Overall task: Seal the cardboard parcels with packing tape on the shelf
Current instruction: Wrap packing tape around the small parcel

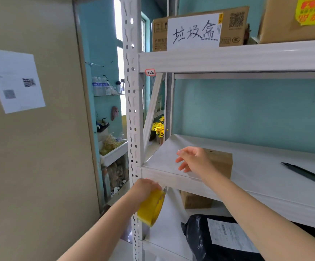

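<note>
1. The left hand (pixel 146 186) is curled round a yellow roll of packing tape (pixel 151 208). It holds the roll just below the front edge of the middle shelf board (pixel 256 172), close to the white slotted post (pixel 133 110).
2. The right hand (pixel 192 161) is over the middle shelf board with its fingers spread and loose, holding nothing. It covers the left part of a small cardboard parcel (pixel 221 162). Whether it touches the parcel cannot be told.
3. The two hands are apart, the left lower and nearer the camera.
4. Far left, a printed paper sheet (pixel 15 80) is stuck on a beige panel.
5. Through the gap beside the post there are water bottles (pixel 100 87) on a ledge, a white basin (pixel 115 153) and yellow flowers (pixel 158 129).
6. A red-edged label (pixel 150 72) reading "1-2" sits on the left end of the upper shelf beam.
7. The small cardboard parcel stands on the middle shelf board towards its left end. A thin dark object (pixel 307 174) lies well to its right.
8. On the upper shelf stand a box with a handwritten white sheet (pixel 194 32) and, to its right, a box with a yellow sticker (pixel 280 25).
9. On the lower shelf, a second small cardboard box (pixel 196 201) stands behind a black mailer bag (pixel 200 242) with a white label.
</note>
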`<state>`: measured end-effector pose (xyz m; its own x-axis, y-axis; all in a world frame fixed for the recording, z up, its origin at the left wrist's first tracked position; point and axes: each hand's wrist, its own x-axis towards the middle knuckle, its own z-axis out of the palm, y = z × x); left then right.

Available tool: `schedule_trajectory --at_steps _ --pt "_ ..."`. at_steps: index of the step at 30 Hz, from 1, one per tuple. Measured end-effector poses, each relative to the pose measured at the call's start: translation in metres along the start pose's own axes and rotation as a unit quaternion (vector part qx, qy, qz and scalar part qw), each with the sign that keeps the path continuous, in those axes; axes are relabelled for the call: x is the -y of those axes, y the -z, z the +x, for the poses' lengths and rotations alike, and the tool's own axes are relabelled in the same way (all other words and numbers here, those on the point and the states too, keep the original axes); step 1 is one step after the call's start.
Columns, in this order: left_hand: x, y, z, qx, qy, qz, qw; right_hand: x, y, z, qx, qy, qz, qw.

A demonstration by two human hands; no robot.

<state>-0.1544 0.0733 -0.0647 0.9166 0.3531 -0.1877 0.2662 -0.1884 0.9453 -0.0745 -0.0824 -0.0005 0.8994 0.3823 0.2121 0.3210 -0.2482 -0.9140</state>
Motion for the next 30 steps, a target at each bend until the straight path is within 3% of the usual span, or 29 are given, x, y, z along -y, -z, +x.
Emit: schedule_trajectory --at_steps 6,11,16,22,27,30 --pt "-0.024 0.028 -0.013 0.056 -0.088 0.095 0.99 0.004 0.001 -0.005 0.108 -0.055 -0.04 0.992" --pt "-0.061 0.034 -0.016 0.128 -0.107 0.173 0.971 0.003 0.016 -0.009 0.179 -0.073 0.091 0.977" --pt "-0.106 0.01 -0.009 0.207 -0.154 0.201 0.945 0.008 0.042 -0.014 0.155 -0.061 0.106 0.98" --pt "-0.145 -0.026 0.0 0.228 -0.215 0.231 0.921 0.016 0.077 -0.018 0.023 -0.059 0.131 0.989" --pt "-0.159 -0.045 -0.001 0.264 -0.233 0.227 0.908 0.021 0.098 -0.026 0.027 -0.041 0.125 0.991" --pt "-0.162 -0.051 -0.001 0.268 -0.235 0.241 0.903 0.02 0.102 -0.028 -0.01 -0.02 0.113 0.993"
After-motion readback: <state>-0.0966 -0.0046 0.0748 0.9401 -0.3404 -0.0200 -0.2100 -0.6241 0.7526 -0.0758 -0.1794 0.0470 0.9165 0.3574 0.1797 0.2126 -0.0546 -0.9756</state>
